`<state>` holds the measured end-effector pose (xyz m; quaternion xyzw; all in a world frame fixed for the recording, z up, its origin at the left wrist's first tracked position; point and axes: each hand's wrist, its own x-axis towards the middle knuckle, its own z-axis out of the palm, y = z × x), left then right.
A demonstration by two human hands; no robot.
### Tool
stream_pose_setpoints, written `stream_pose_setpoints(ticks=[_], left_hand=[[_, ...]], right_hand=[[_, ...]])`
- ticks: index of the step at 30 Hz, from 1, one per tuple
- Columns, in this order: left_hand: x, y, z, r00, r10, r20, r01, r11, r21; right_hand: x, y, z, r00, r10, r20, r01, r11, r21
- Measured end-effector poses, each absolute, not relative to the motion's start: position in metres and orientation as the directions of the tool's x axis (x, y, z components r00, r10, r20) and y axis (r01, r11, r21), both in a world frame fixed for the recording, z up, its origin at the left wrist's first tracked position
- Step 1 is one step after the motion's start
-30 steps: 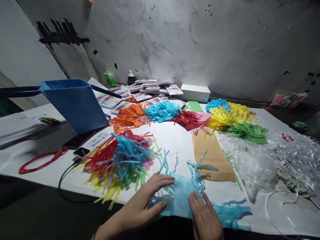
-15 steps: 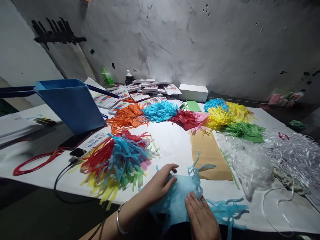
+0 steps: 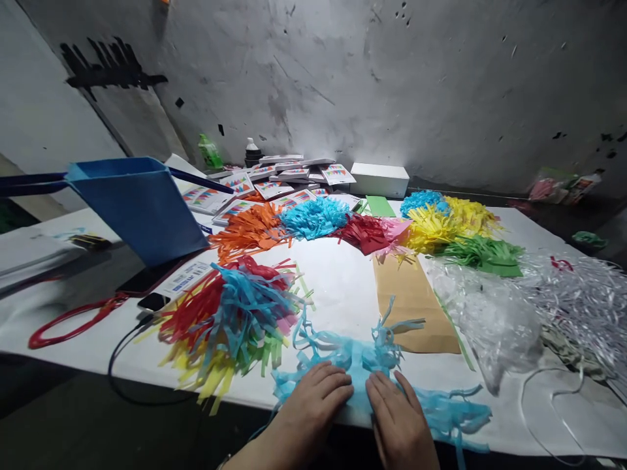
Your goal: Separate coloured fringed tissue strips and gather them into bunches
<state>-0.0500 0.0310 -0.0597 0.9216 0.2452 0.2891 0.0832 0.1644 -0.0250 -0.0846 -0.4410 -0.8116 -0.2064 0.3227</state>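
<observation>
A light blue sheet of tissue paper [image 3: 360,385] with fringed ends lies at the table's front edge. Its strips spread out to the left, the right and the far side. My left hand [image 3: 316,408] rests on the left part of its plain middle band, fingers together and slightly bent. On the right part of the band my right hand [image 3: 399,414] presses with its fingers stretched out flat. The two hands are close together, a narrow strip of tissue showing between them. Both thumbs are mostly hidden.
To the left sits a multicoloured tassel pile [image 3: 235,307]. Behind it lean a blue box [image 3: 142,212] and a phone on a cable. Coloured fringe bundles [image 3: 316,219] line the back. A brown sheet [image 3: 416,307], clear plastic [image 3: 490,313] and silvery strips [image 3: 578,307] lie right.
The tissue, raised and bunched before, now lies flatter with its fringes spread on the table. My left hand has come down beside my right, onto the plain band.
</observation>
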Motion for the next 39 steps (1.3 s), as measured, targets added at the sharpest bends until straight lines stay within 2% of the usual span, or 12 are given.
stream_pose_setpoints(ticks=[4, 9, 14, 19, 24, 26, 30, 33, 34, 35, 37, 39], left_hand=[[-0.052, 0.035, -0.051, 0.696, 0.493, 0.522, 0.410, -0.870, 0.274], [-0.050, 0.033, -0.050, 0.657, 0.617, 0.433, 0.578, -0.781, 0.236], [-0.049, 0.037, -0.051, 0.654, 0.646, 0.393, 0.590, -0.761, 0.270], [-0.052, 0.040, -0.054, 0.659, 0.641, 0.394, 0.547, -0.768, 0.334], [-0.054, 0.043, -0.057, 0.655, 0.671, 0.348, 0.560, -0.740, 0.374], [-0.054, 0.043, -0.058, 0.659, 0.677, 0.327, 0.567, -0.733, 0.376], [-0.052, 0.042, -0.058, 0.662, 0.675, 0.326, 0.565, -0.735, 0.374], [-0.051, 0.041, -0.057, 0.650, 0.679, 0.341, 0.563, -0.732, 0.384], [-0.051, 0.040, -0.056, 0.650, 0.681, 0.336, 0.563, -0.730, 0.388], [-0.050, 0.039, -0.056, 0.654, 0.682, 0.329, 0.564, -0.728, 0.389], [-0.050, 0.039, -0.054, 0.668, 0.678, 0.308, 0.564, -0.730, 0.385], [-0.051, 0.039, -0.053, 0.678, 0.676, 0.287, 0.567, -0.730, 0.380]], right_hand=[[0.175, -0.029, -0.090, -0.422, 0.627, 0.654, 0.845, 0.533, 0.035], [0.157, -0.028, -0.092, -0.185, 0.729, 0.659, 0.895, 0.402, -0.194], [0.148, -0.027, -0.087, -0.079, 0.770, 0.633, 0.900, 0.328, -0.287], [0.163, -0.029, -0.080, -0.096, 0.759, 0.644, 0.884, 0.363, -0.296], [0.172, -0.021, -0.074, -0.208, 0.794, 0.572, 0.922, 0.354, -0.155], [0.178, -0.017, -0.074, -0.163, 0.802, 0.575, 0.954, 0.276, -0.115], [0.208, -0.020, -0.074, 0.052, 0.796, 0.603, 0.991, 0.032, -0.127], [0.225, -0.029, -0.065, 0.249, 0.673, 0.696, 0.965, -0.237, -0.116], [0.225, -0.032, -0.060, 0.245, 0.626, 0.740, 0.963, -0.246, -0.110], [0.221, -0.034, -0.055, 0.182, 0.605, 0.775, 0.980, -0.174, -0.093], [0.204, -0.033, -0.047, -0.084, 0.619, 0.781, 0.988, 0.151, -0.014], [0.183, -0.027, -0.044, -0.327, 0.626, 0.708, 0.890, 0.457, 0.006]])
